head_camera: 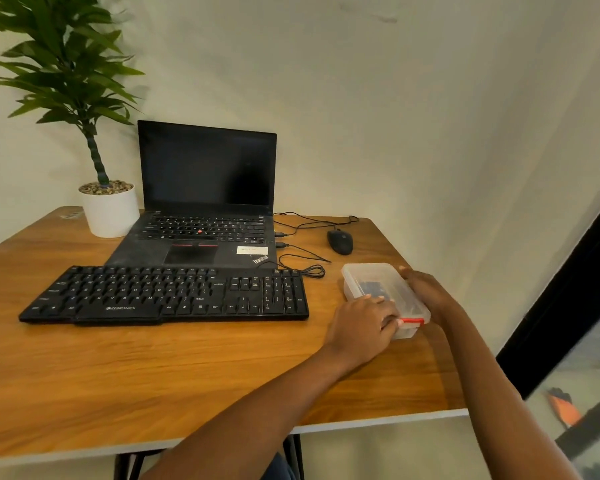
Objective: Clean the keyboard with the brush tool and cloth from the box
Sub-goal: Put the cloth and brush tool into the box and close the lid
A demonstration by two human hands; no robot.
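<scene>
Plastic, thin and clear, is my guess for the box (pixel 349 287): light, a little slick, with a springy lid (pixel 371 271). So I would steady the walls and lift at the red latch (pixel 411 321).

In the head view the box sits just past the numpad end of the keyboard (pixel 167 296), not touching it. My left hand (pixel 361 323) is curled on its near end, fingers at the latch. My right hand (pixel 426 289) cups the side farthest from the keyboard. Dark contents (pixel 374 287) show through; I cannot tell brush from cloth.

The surface (pixel 153 368) ends close beyond the box, away from the keyboard, so a hard tug could send it off. A mouse (pixel 340 241) and a loose cable (pixel 303 270) lie behind the numpad end. The bare wood in front of the keyboard leaves room for the lid.
</scene>
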